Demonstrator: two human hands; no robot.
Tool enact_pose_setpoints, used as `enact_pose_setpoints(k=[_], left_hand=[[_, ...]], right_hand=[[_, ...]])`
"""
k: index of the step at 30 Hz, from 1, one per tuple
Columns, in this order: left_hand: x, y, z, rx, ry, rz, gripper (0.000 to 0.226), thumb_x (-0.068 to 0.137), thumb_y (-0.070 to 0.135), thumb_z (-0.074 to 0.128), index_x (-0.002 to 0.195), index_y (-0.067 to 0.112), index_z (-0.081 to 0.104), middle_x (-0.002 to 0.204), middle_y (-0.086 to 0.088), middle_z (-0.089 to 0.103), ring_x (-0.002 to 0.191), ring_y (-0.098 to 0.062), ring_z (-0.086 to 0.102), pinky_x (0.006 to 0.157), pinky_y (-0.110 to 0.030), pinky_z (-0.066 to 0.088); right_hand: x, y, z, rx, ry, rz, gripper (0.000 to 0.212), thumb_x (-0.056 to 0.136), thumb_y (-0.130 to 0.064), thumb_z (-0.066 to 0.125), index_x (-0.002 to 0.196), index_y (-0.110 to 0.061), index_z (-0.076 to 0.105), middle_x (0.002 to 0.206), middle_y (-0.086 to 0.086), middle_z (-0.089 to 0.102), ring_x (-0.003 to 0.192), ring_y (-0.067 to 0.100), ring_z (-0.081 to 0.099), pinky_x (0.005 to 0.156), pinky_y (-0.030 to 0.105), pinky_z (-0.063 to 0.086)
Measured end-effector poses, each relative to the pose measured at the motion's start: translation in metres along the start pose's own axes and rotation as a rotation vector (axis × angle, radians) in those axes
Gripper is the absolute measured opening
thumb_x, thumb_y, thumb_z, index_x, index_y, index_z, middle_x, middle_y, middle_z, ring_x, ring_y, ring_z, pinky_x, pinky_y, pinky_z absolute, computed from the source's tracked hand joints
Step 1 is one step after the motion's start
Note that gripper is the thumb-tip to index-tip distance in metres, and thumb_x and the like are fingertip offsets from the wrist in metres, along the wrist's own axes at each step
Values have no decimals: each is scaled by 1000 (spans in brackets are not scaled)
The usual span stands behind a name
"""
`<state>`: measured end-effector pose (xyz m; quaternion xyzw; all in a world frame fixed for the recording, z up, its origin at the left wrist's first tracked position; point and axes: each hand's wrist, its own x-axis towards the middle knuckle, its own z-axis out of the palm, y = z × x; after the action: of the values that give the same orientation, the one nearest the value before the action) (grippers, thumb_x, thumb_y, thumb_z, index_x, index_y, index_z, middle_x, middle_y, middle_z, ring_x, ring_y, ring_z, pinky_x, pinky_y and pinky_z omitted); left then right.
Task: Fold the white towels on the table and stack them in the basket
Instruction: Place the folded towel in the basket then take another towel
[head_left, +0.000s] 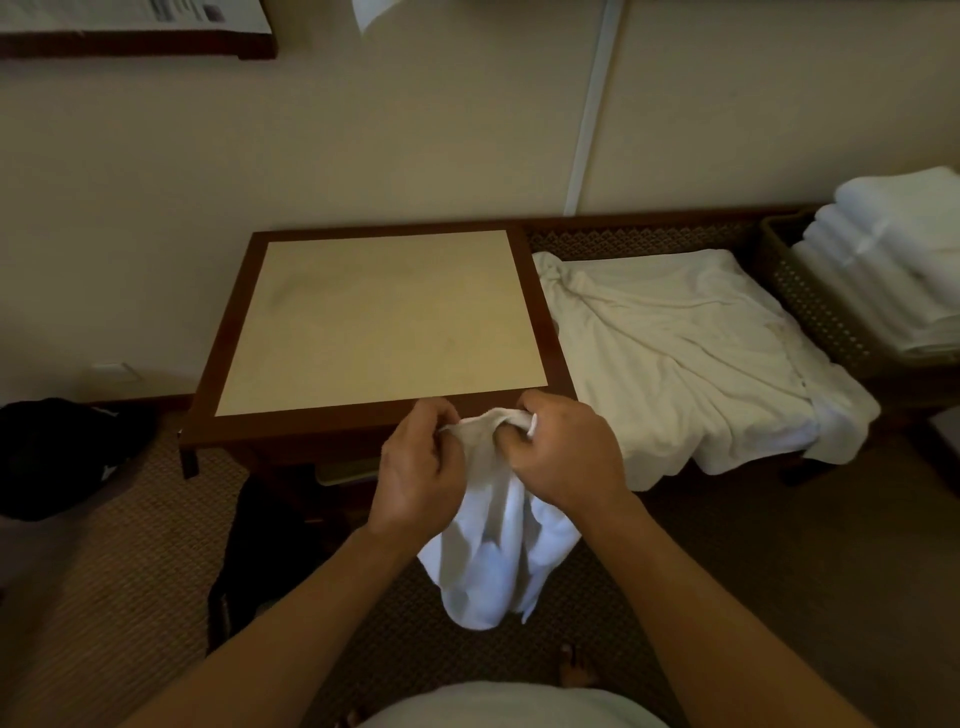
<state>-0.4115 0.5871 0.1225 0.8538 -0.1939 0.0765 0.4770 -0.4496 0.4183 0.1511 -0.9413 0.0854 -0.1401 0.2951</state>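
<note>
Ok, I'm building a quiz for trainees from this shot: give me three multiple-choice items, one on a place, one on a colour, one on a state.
1. Where is the stack of folded towels?
A. in the woven basket at far right
B. on the table
C. on the floor

2. What colour is the table's frame?
A. white
B. dark brown
C. green

3. How is the white towel held?
A. lying flat on the table
B. draped over one arm
C. gripped at its top by the left hand and right hand, hanging

Answers: 1 A, the stack rises out of the basket. 2 B, brown wood borders the beige top. 3 C, both hands bunch its upper edge.
</note>
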Motion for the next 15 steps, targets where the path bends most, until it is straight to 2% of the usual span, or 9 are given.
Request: enact_pose_setpoints(k=[2,3,5,7,8,10,12,13,15], left_hand=[[-7,-2,1,33,-35,127,15,93,1,51,94,12,61,93,5,56,88,-1,55,75,-9,41],[-11,-6,3,46,-71,142,10,93,13,54,97,11,63,99,6,56,93,1,54,79,-7,40],[-15,-12,4,74,-132,85,33,89,41,61,107,14,63,107,9,54,98,5,52,82,-5,39],[-17,-18,8,98,-157,45,44,86,51,65,110,16,62,108,9,55,95,3,51,79,-6,40],[-17,-20,9,94,-148,54,38,88,48,65,108,15,63,106,9,56,93,1,52,78,-9,42],[-13,-24,10,60,-79,65,16,96,28,66,98,12,66,95,8,59,86,0,55,73,-13,43],[-7,-28,5,74,-13,41,5,96,12,67,91,11,67,87,8,59,80,2,55,71,-10,40],[-5,-32,1,99,-12,17,4,95,10,67,91,11,69,87,8,60,79,3,55,71,-8,39],[-3,-45,-8,153,-56,-59,7,97,11,64,96,11,71,91,6,64,80,2,55,72,-7,39]], right_hand=[[3,-2,1,-12,1,-10,29,86,-42,57,69,-19,54,61,-4,53,56,14,51,53,36,45],[4,-3,1,-21,-1,-14,29,87,-40,59,68,-19,52,61,-4,52,56,14,51,53,36,45],[5,-6,3,-13,-10,-25,30,87,-35,63,66,-19,48,58,-3,50,55,15,50,53,37,45],[5,-9,5,23,-38,-64,29,86,-38,61,67,-17,53,58,-2,51,55,15,51,53,38,45],[5,-10,5,45,-63,-82,30,84,-41,58,68,-16,56,58,-2,53,55,15,52,54,39,46],[8,-10,6,83,-132,-95,29,82,-44,55,72,-18,61,61,-3,57,59,13,57,58,41,50],[12,-8,3,106,-189,-78,22,84,-45,62,82,-24,68,73,-8,64,69,8,61,67,39,54],[14,-6,-1,108,-173,-57,21,85,-47,67,90,-27,71,81,-11,66,77,5,62,72,33,54],[19,0,-15,137,-12,19,29,86,-54,72,99,-29,72,90,-12,66,82,2,61,76,22,50]])
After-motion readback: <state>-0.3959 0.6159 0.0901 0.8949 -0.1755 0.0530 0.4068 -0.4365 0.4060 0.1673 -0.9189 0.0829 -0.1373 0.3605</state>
